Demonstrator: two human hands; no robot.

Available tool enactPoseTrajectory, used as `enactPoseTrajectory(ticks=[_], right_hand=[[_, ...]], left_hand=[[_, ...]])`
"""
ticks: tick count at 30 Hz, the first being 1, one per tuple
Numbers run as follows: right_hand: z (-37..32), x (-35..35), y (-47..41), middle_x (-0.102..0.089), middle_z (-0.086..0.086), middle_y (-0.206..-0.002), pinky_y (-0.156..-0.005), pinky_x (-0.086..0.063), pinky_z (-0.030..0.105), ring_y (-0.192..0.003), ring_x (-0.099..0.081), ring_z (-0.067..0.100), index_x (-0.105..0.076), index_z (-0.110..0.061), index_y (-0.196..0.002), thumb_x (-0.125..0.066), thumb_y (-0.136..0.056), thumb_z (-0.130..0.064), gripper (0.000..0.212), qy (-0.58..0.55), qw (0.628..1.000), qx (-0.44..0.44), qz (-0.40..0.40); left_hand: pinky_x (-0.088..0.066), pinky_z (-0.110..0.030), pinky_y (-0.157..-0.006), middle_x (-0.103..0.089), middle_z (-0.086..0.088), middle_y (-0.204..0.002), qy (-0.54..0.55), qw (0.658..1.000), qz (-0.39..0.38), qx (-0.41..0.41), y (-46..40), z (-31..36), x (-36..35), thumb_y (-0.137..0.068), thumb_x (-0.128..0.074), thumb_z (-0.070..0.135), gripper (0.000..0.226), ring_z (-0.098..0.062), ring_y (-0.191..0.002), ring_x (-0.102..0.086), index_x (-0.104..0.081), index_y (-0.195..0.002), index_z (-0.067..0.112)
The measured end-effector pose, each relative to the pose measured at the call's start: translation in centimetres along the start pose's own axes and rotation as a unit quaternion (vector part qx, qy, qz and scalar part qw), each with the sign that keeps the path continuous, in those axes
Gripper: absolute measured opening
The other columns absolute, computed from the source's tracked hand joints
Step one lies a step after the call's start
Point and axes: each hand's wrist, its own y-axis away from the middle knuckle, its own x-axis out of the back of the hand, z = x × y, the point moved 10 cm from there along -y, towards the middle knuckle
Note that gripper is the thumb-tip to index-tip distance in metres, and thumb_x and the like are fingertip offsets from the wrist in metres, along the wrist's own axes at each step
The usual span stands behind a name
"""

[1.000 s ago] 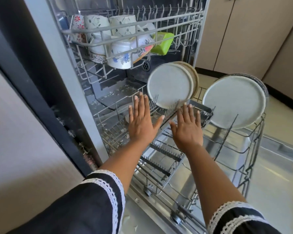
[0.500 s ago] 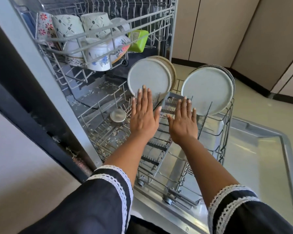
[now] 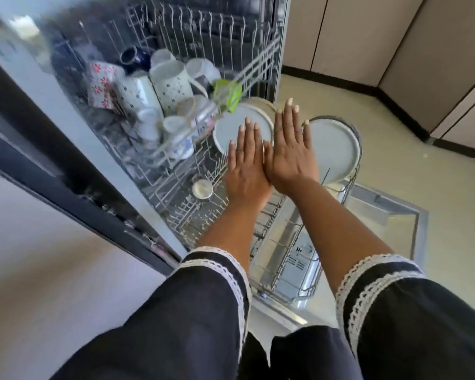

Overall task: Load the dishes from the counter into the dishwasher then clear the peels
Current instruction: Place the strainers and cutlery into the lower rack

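Both hands flat, fingers straight and spread, palms down, held over the pulled-out lower rack (image 3: pixel 283 250) of the open dishwasher (image 3: pixel 277 50). Left hand (image 3: pixel 246 171) sits slightly nearer and lower; right hand (image 3: pixel 288 149) reaches a bit farther. Inner edges of the two hands touch or nearly touch. Neither hand grips anything. Cannot tell if the palms rest on the rack wires or hover just above.

Lower rack: pale round plate (image 3: pixel 231 130) standing on edge just beyond the left hand's fingertips, another plate behind it, mostly hidden. Second pale plate (image 3: pixel 335 149) upright at the right end of the rack, just right of the right hand. Small round lid or cup (image 3: pixel 202 188) lying in the rack left of the left wrist.

Upper rack (image 3: pixel 203 105), blurred, far left: white patterned mugs (image 3: pixel 154 89), a red-flowered cup (image 3: pixel 100 83), a dark blue cup (image 3: pixel 133 57), a green item (image 3: pixel 228 96) at its right edge.

Dishwasher door (image 3: pixel 390 215) lies open flat on the right under the rack. Black sleeves with white lace trim (image 3: pixel 217 264) on both forearms. Beige cabinets (image 3: pixel 368 37) far right, light floor (image 3: pixel 436 193).
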Motion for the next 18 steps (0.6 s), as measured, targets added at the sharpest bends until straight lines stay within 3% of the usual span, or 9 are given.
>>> enactPoseTrajectory(ticks=[2, 6, 8, 11, 14, 18], right_hand=[[-0.8, 2.9, -0.7, 0.017, 0.011, -0.161, -0.121, 0.01, 0.038, -0.148, 0.018, 0.02, 0.008, -0.007, -0.154, -0.007, -0.102, -0.042, 0.064, 0.0, 1.0, -0.003, -0.004], [-1.9, 8.7, -0.7, 0.019, 0.009, -0.16, -0.121, 0.01, 0.038, -0.147, 0.02, 0.019, 0.008, -0.009, -0.154, -0.003, -0.099, -0.049, 0.069, 0.005, 0.999, -0.003, -0.034], [-2.6, 11.7, -0.1, 0.021, 0.009, -0.16, -0.12, 0.012, 0.037, -0.147, 0.021, 0.019, 0.009, -0.009, -0.154, -0.002, -0.1, -0.049, 0.068, 0.028, 0.998, 0.009, -0.051], [-3.8, 16.4, 1.0, 0.022, 0.01, -0.159, -0.12, 0.012, 0.038, -0.147, 0.022, 0.021, 0.01, -0.008, -0.153, -0.002, -0.1, -0.046, 0.066, 0.061, 0.996, 0.019, -0.066], [-5.6, 22.1, 2.3, 0.022, 0.01, -0.16, -0.121, 0.01, 0.039, -0.147, 0.022, 0.02, 0.011, -0.008, -0.153, -0.005, -0.101, -0.045, 0.066, 0.05, 0.996, 0.016, -0.077], [-8.3, 29.5, 2.3, 0.021, 0.01, -0.16, -0.121, 0.009, 0.039, -0.147, 0.022, 0.02, 0.008, -0.007, -0.154, -0.001, -0.1, -0.046, 0.067, 0.048, 0.997, 0.008, -0.063]], left_hand=[[0.007, -0.04, -0.119, 0.006, -0.012, -0.161, -0.006, 1.0, -0.014, 0.007, -0.9, 0.2, 2.6, -0.1, -0.009, 0.038, 0.064, -0.022, -0.149, 0.007, 0.011, -0.151, 0.004], [-0.002, -0.04, -0.121, -0.003, -0.012, -0.161, 0.001, 1.0, -0.011, 0.013, -2.0, -0.6, 9.5, -0.103, -0.015, 0.036, 0.061, -0.022, -0.149, -0.001, 0.0, -0.152, 0.005], [-0.004, -0.04, -0.121, -0.002, -0.012, -0.161, 0.005, 1.0, -0.028, 0.011, -1.8, -1.0, 12.9, -0.103, -0.005, 0.037, 0.059, -0.022, -0.149, 0.0, -0.003, -0.153, 0.005], [0.006, -0.038, -0.12, 0.014, -0.01, -0.159, 0.026, 0.996, -0.087, 0.012, -0.9, -0.9, 18.0, -0.1, 0.008, 0.039, 0.061, -0.021, -0.147, 0.014, 0.007, -0.152, 0.006], [0.009, -0.038, -0.12, 0.015, -0.009, -0.158, 0.023, 0.996, -0.088, -0.017, -0.1, -0.2, 24.6, -0.104, -0.013, 0.036, 0.059, -0.02, -0.145, 0.017, 0.013, -0.15, 0.008], [-0.001, -0.039, -0.121, -0.007, -0.012, -0.161, -0.002, 0.999, -0.036, -0.027, -1.8, -0.7, 34.2, -0.103, -0.027, 0.033, 0.061, -0.022, -0.149, -0.004, -0.004, -0.152, 0.004]])
